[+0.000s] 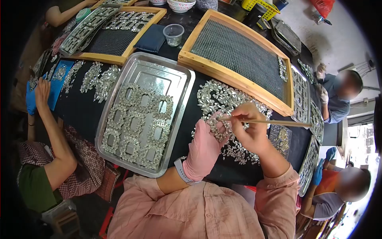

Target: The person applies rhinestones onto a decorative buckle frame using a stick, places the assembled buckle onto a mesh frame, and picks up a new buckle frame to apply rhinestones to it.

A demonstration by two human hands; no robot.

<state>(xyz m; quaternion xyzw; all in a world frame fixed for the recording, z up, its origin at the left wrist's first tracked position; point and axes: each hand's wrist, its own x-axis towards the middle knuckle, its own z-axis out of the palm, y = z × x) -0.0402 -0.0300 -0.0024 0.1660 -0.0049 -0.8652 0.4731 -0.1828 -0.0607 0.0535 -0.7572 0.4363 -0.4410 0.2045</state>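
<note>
My left hand point(202, 149), in a pink glove, is closed around a ring-shaped crystal ornament point(218, 129) set with clear faceted stones. My bare right hand point(252, 131) pinches a thin wooden stick point(288, 123), its near end at the ornament and its long end pointing right. My fingers partly cover the ornament. Around and behind both hands spreads a pile of loose clear crystals point(209, 95) on the black tabletop. To the left lies a metal tray point(184, 85) holding several rows of joined crystal frames point(137, 121).
A wood-framed mesh screen point(234, 44) lies beyond the crystals; another screen point(126, 55) is at the back left. A plastic cup point(174, 35) stands between them. A dark ridged plate point(274, 135) sits right of my right hand. Co-workers sit left point(59, 159) and right point(336, 97).
</note>
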